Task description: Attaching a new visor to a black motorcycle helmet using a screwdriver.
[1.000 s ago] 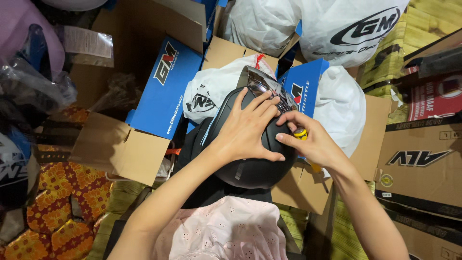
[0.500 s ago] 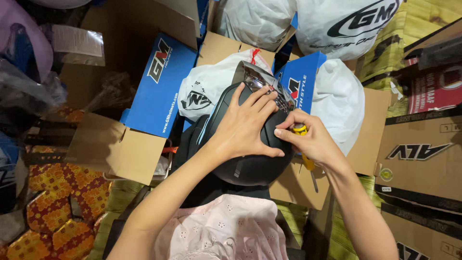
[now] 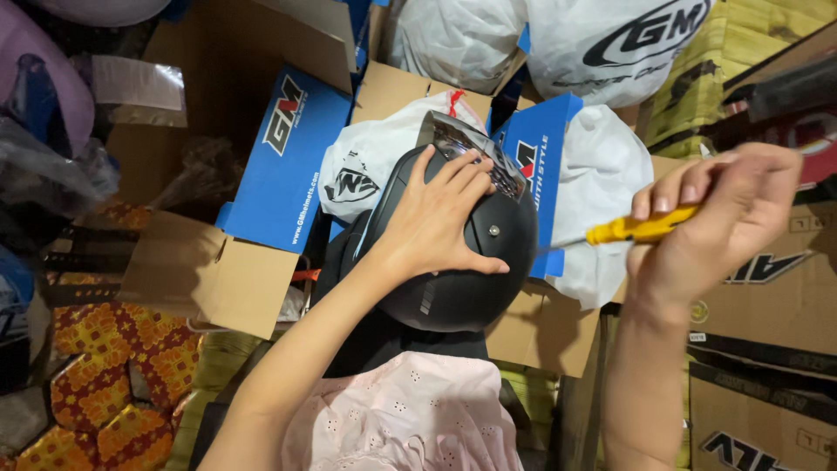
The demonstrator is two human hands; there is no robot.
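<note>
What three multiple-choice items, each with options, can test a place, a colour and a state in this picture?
1. Where does the left hand rest?
A. on the black helmet
B. on a white bag
C. on the floor

2. What colour is the screwdriver handle?
A. red
B. yellow
C. green

3. How is the right hand?
A. open and empty
B. flat on a box
C. closed around the screwdriver

Answers: 1 A, the palm and spread fingers lie on the shell. 2 B, the handle between the fingers is yellow. 3 C, the fingers wrap the handle.

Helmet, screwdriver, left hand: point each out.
helmet (image 3: 453,292), head view, bare black shell below the palm.
screwdriver (image 3: 629,229), head view, yellow handle.
left hand (image 3: 436,222), head view, back of the hand.
</note>
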